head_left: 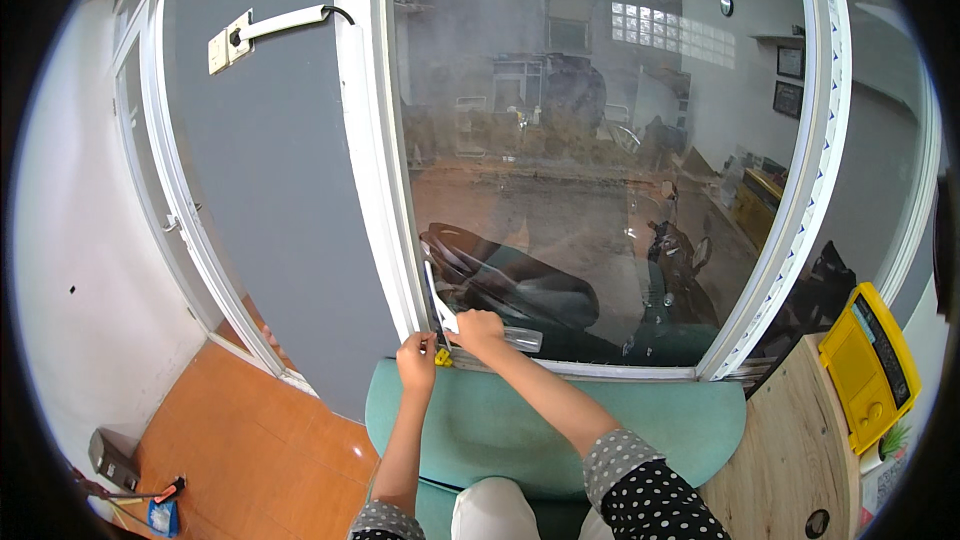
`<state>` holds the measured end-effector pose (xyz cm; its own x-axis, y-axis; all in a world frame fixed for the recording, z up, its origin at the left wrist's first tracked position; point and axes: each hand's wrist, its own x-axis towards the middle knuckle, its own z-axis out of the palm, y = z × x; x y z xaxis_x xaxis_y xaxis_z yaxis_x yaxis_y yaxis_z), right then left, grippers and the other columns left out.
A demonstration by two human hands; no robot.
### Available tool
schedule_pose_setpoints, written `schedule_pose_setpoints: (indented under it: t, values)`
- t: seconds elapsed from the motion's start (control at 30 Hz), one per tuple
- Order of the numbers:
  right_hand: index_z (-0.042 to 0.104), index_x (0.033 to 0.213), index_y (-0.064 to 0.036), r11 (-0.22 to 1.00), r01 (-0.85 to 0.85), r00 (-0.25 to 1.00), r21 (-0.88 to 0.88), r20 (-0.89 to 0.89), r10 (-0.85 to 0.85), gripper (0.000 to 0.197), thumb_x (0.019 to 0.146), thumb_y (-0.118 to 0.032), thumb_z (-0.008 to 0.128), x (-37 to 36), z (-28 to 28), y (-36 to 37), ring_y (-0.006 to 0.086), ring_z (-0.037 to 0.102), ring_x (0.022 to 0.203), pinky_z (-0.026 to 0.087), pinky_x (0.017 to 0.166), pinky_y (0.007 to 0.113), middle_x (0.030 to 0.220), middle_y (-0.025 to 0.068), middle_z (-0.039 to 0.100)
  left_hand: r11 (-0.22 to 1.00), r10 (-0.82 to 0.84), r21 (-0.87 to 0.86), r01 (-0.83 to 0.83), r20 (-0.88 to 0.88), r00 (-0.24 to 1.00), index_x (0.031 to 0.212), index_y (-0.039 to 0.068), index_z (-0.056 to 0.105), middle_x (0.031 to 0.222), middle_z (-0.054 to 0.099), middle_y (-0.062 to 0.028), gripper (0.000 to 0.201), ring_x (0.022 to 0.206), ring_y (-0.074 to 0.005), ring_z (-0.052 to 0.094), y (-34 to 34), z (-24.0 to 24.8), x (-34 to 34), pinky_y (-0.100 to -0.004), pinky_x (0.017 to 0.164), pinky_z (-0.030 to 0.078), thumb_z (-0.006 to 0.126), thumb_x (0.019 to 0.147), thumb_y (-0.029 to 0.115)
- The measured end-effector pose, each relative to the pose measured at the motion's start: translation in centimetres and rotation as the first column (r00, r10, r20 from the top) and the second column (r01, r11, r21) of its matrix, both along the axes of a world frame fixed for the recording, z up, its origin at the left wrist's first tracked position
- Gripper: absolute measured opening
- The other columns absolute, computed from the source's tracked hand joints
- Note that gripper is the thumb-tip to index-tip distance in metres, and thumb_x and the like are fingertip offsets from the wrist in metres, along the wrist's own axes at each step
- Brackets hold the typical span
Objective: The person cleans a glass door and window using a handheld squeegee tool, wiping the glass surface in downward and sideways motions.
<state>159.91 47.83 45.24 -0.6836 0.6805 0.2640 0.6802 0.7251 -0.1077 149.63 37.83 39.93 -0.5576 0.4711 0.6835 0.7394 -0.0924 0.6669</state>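
Observation:
My right hand (478, 330) is wrapped round a white window squeegee with a clear bottle (523, 340) sticking out past the fist. Its long white blade (436, 290) stands nearly upright against the lower left of the window glass (560, 190). Beside it, my left hand (416, 358) is closed at the bottom corner of the white window frame (385, 190); what its fingers pinch, if anything, is too small to make out. A small yellow piece (443, 357) shows between the two hands, on the sill.
A green padded seat (600, 420) lies below the window, under my forearms. At right, a wooden table (790, 450) bears a yellow device (870, 370) and a potted plant (890, 445). A grey bin (113, 458) stands on the orange tiled floor (250, 450) at left.

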Motion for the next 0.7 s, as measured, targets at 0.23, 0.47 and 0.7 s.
schedule_pose_setpoints:
  t: [0.23,0.47,0.7]
  values:
    - [0.070,0.086,-0.0138,0.998,0.032,0.985,-0.060,-0.170,-0.042,0.045,0.076,-0.056,0.060,9.9,-0.2,0.5,0.0312,0.066,0.070,0.052,0.060,0.042,0.074,0.0125,0.067,0.997,0.014,-0.078,-0.014,-0.001,1.000,0.076,0.003,0.063,0.072,0.064,-0.0128,0.015,0.058,-0.0271,0.061,0.5,-0.5,1.0,-0.0372,0.056,0.047,0.071,0.076,0.016]
    - [0.067,0.081,-0.0047,0.979,0.192,0.977,-0.071,-0.076,-0.198,0.057,0.078,-0.061,0.057,20.2,-1.5,1.2,0.0321,0.066,0.068,0.052,0.060,0.042,0.073,0.0155,0.067,0.995,-0.018,-0.101,0.013,-0.051,0.999,0.072,0.003,0.056,0.071,0.061,-0.0107,0.018,0.062,-0.0271,0.059,1.1,-0.1,3.2,-0.0385,0.057,0.045,0.071,0.074,0.014]
    - [0.069,0.086,-0.0094,0.984,0.114,0.970,-0.136,-0.197,-0.140,0.050,0.079,-0.058,0.058,16.4,0.1,-1.3,0.0339,0.066,0.069,0.052,0.060,0.044,0.072,0.0151,0.066,0.999,-0.008,-0.044,0.004,-0.075,0.997,0.070,0.003,0.051,0.068,0.056,-0.0096,0.020,0.063,-0.0253,0.057,0.8,0.5,3.9,-0.0368,0.057,0.043,0.070,0.073,0.009]
